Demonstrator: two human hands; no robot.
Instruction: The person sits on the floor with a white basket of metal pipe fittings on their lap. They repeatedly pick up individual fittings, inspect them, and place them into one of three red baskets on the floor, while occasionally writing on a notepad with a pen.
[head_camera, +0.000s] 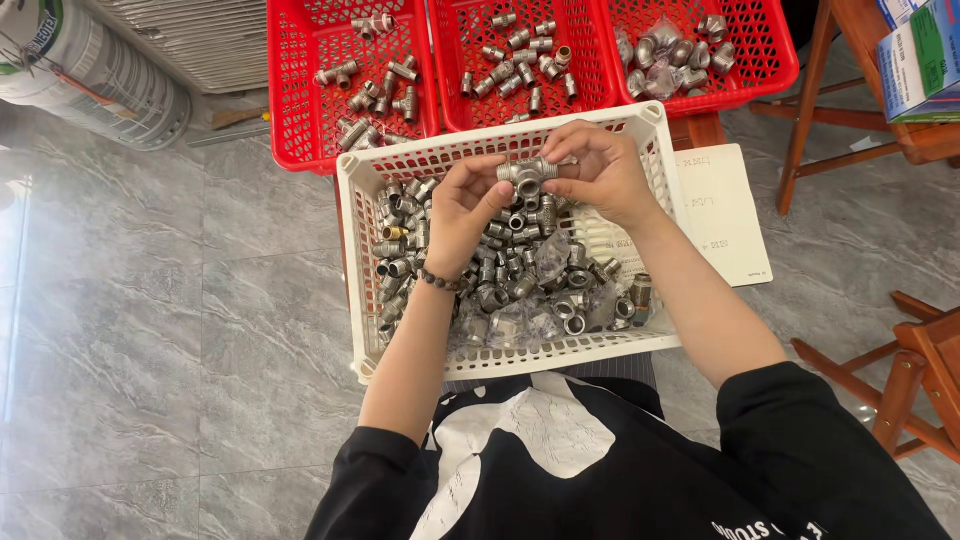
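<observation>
- Both hands are holding one grey metal T-shaped pipe fitting (528, 173) over the far end of the white perforated plastic crate (352, 215).
- The left hand (465, 205) is pinching the fitting's left end between thumb and fingertips; a dark beaded bracelet (437, 281) is sitting on that wrist.
- The right hand (600, 165) is curling closed around the fitting's right end, its fingers wrapping over the top.
- The fitting is hanging just above the heap of loose silver metal pipe fittings (510, 285) filling the white crate, and whether it is touching them cannot be told.
- A few clear plastic bags (552, 255) are lying among the heap inside the white crate.
- Three red perforated plastic baskets are standing just beyond the white crate: the left one (290, 100) is carrying scattered tee fittings, the middle one (455, 90) short straight pieces, the right one (770, 55) rounded elbow pieces.
- A white sheet of paper (725, 215) is lying just to the right of the white crate.
- A brown wooden chair frame (925, 375) is standing well to the right of the white crate, on the grey marbled tile floor (170, 330).
</observation>
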